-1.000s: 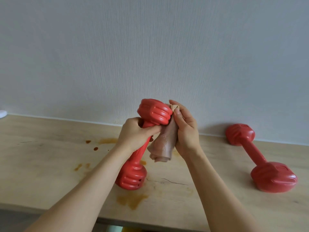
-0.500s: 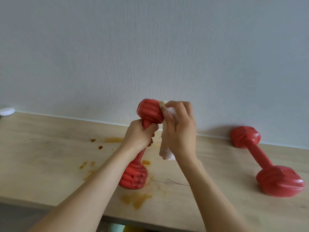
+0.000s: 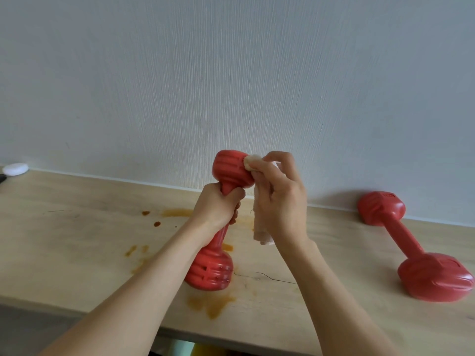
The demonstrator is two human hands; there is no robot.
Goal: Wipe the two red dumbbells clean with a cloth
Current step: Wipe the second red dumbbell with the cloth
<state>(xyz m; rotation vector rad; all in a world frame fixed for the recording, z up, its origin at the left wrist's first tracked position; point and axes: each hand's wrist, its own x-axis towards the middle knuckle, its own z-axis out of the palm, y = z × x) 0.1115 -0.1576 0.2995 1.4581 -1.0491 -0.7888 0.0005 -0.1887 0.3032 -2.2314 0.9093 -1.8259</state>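
Observation:
One red dumbbell (image 3: 229,168) stands nearly upright on the wooden table (image 3: 77,240), its lower head resting on the surface. My left hand (image 3: 215,208) grips its handle just below the upper head. My right hand (image 3: 279,199) holds a pale cloth (image 3: 261,233) and presses a bunched corner of it against the right side of the upper head. The rest of the cloth hangs down below my palm. A second red dumbbell (image 3: 408,240) lies on its side at the right, untouched.
Brown spill stains (image 3: 210,304) mark the table around the standing dumbbell and to its left. A white round object (image 3: 16,168) lies at the far left by the grey wall (image 3: 231,73). The table's front edge runs close below my forearms.
My right hand has curled over the cloth and shifted it up along the upper head of the dumbbell. The dumbbell has been tipped more upright. The second dumbbell has not moved.

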